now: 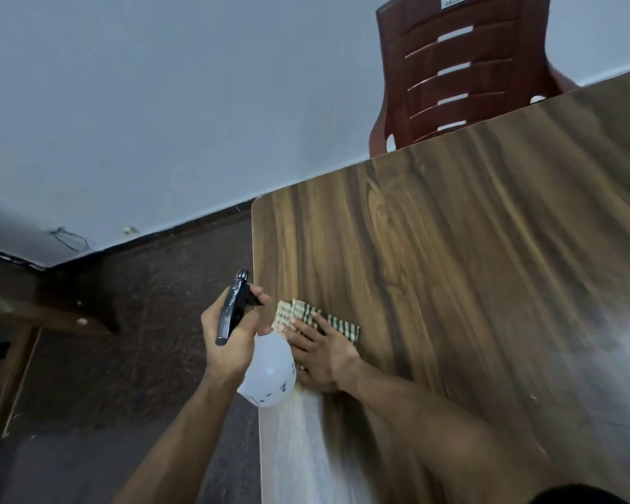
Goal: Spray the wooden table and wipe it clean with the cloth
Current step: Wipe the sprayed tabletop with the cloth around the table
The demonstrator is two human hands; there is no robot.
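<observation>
The left hand point(230, 336) is wrapped tight around the neck of a spray bottle point(266, 372), low and a bit left of the middle of the frame. One finger sits on the black trigger top, and the black nozzle points up toward the top of the frame. The bottle's body is cloudy white with small dark marks near its bottom. It hangs right at the left edge of the wooden table point(470, 267), partly over the floor.

Just to the right of the bottle, the right hand point(322, 352) lies flat with fingers spread, pressing down on the cloth point(339, 327). The cloth is folded, with tan and dark green checks, and it pokes out past the fingertips toward the upper left and upper right. It sits near the left edge of the table.

The table fills the right half of the frame, brown with dark wavy grain. A pale shiny streak runs along its left edge near the bottom of the frame.

A dark red plastic chair point(459, 67) stands behind the far edge of the table, at the upper right. A grey wall fills the upper left, and dark floor lies below it
</observation>
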